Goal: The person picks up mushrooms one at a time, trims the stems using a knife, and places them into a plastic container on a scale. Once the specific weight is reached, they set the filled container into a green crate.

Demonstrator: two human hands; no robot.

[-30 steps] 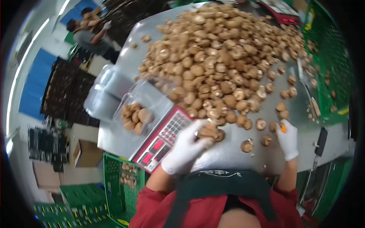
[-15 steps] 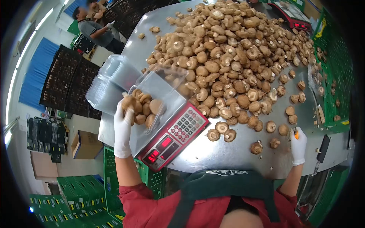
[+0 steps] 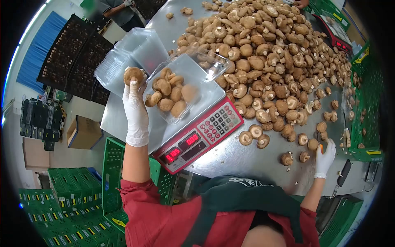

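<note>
Mushrooms (image 3: 263,61), head view: one large heap across the far side of our steel table (image 3: 230,166), with strays toward the near right. Left hand (image 3: 135,109), white-gloved: at least one mushroom (image 3: 133,76) pinched in the fingertips, raised just left of an open clear box (image 3: 177,120). That box, part-filled with mushrooms, sits on the platform of our red scale (image 3: 201,135), presumably so that its contents register on the lit display; its clear lid (image 3: 214,68) leans back toward the heap, which we judge leaves the opening free. Spare clear boxes (image 3: 113,70): stacked beyond the left hand, likely for easy reach. Right hand (image 3: 326,159), white-gloved: at the near right, fingers closed around a small orange item (image 3: 321,148) whose kind we cannot tell, loose mushrooms (image 3: 312,144) just beside. Green crate (image 3: 372,129): along the right edge.
</note>
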